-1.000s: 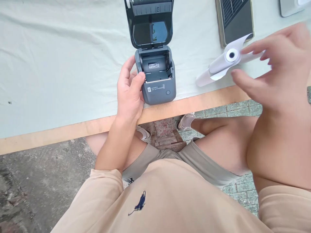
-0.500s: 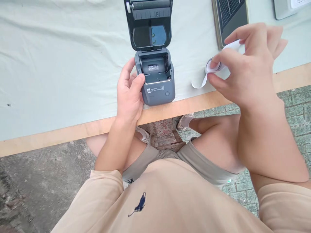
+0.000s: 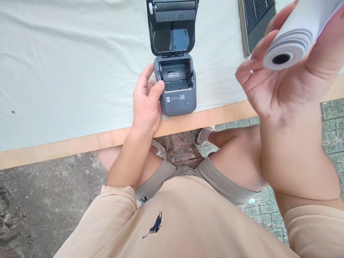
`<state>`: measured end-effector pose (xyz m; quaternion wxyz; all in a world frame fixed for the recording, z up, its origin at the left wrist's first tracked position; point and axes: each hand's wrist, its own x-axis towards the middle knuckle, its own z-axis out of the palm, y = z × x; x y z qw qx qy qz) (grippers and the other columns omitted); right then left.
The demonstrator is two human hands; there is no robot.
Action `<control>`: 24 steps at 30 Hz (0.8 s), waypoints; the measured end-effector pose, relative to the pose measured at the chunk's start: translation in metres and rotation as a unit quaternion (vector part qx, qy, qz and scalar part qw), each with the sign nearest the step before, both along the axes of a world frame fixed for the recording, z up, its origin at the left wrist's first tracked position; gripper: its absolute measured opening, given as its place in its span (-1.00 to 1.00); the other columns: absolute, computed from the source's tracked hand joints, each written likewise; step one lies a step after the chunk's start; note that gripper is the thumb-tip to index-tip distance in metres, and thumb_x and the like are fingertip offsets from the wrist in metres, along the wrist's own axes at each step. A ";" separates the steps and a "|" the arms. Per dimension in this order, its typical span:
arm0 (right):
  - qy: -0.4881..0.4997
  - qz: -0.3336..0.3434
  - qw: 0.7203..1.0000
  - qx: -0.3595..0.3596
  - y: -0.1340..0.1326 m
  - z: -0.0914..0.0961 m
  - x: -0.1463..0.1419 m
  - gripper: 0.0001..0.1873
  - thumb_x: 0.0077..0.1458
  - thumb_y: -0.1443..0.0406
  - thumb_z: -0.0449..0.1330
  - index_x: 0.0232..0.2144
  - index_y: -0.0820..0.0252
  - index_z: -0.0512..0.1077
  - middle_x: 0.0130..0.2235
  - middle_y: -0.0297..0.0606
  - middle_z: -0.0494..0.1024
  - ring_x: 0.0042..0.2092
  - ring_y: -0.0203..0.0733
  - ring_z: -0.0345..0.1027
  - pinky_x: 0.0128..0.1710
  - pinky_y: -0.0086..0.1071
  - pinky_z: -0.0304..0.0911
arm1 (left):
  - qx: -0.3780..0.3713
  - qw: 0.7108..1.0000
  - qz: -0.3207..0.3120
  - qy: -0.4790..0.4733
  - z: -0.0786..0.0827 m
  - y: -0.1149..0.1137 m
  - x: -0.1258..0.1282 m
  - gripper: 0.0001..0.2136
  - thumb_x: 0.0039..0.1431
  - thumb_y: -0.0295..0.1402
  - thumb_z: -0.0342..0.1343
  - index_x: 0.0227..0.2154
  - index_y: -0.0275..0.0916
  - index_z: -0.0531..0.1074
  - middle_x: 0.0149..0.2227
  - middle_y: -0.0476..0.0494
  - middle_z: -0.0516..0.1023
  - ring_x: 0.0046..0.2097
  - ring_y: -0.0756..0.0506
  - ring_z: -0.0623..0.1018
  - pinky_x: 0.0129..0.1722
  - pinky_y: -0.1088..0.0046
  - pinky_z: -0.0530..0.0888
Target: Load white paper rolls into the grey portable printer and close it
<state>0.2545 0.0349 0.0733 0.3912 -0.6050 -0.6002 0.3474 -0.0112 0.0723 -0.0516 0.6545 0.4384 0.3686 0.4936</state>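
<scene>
A dark grey label printer (image 3: 178,104) stands at the table's front edge with its black lid (image 3: 172,34) swung up and back. Its paper bay (image 3: 174,73) holds no roll, and a small printed sticker shows inside. My left hand (image 3: 147,98) grips the printer's left side, thumb at the front rim of the bay. Raised close to the camera at the upper right, my right hand (image 3: 290,82) is closed around a white paper roll (image 3: 303,32). The roll's end with its dark core hole faces me, and its far part is cut off by the frame.
A pale cloth (image 3: 67,71) covers the table, whose wooden edge (image 3: 113,138) runs across in front of me. Behind my right hand lies a dark framed panel with a grid (image 3: 256,21). Below are my legs and a wooden stool (image 3: 185,156).
My right hand has lifted the paper roll off the table, up towards the camera, and turned its end to me. My left hand stays on the printer.
</scene>
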 end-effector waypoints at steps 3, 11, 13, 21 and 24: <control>0.220 -0.059 0.970 -0.089 0.007 -0.008 -0.007 -0.41 0.31 -0.23 0.02 0.16 -0.09 0.36 0.26 -0.14 0.46 0.30 0.06 0.34 -0.04 -0.15 0.52 | -0.001 1.000 0.016 -0.007 -0.003 0.002 0.001 -0.30 0.06 0.09 0.47 0.20 0.06 0.37 0.08 -0.02 0.64 0.42 -0.32 0.45 0.37 0.14 0.48; 0.362 -0.006 0.925 -0.116 -0.001 -0.001 -0.035 -0.57 -0.24 0.23 0.58 -0.27 -0.02 0.54 -0.27 -0.44 0.52 -0.29 -0.31 0.40 -0.47 -0.44 0.41 | 0.015 1.000 0.021 0.005 -0.008 0.002 0.006 -0.25 0.09 0.17 0.40 0.25 0.00 0.33 0.04 -0.10 0.62 0.28 -0.29 0.60 0.23 0.17 0.59; 0.339 0.065 0.935 -0.084 -0.006 0.008 -0.040 -0.64 -0.14 0.31 0.46 -0.22 -0.05 0.55 -0.27 -0.47 0.53 -0.28 -0.31 0.39 -0.39 -0.40 0.44 | 0.019 1.000 0.020 0.010 -0.003 0.000 0.006 -0.24 0.10 0.20 0.39 0.26 -0.01 0.32 0.05 -0.10 0.62 0.35 -0.31 0.54 0.31 0.13 0.54; 0.050 0.233 0.971 -0.032 -0.005 0.002 -0.069 -0.73 0.05 0.32 0.26 -0.16 -0.03 0.38 -0.10 -0.39 0.56 -0.20 -0.23 0.49 -0.27 -0.31 0.50 | -0.021 0.999 0.014 -0.035 0.018 -0.006 0.010 -0.36 0.05 0.09 0.45 0.14 0.07 0.41 -0.10 -0.05 0.68 0.24 -0.32 0.58 0.08 0.12 0.62; -0.148 0.141 0.976 0.075 0.003 -0.005 -0.079 -0.72 0.02 0.39 0.19 -0.20 -0.01 0.32 -0.13 -0.37 0.56 -0.14 -0.15 0.46 -0.11 -0.23 0.45 | 0.013 0.999 0.035 0.010 0.008 -0.005 0.010 -0.23 0.08 0.22 0.37 0.25 -0.01 0.33 0.07 -0.09 0.62 0.36 -0.35 0.52 0.22 0.11 0.58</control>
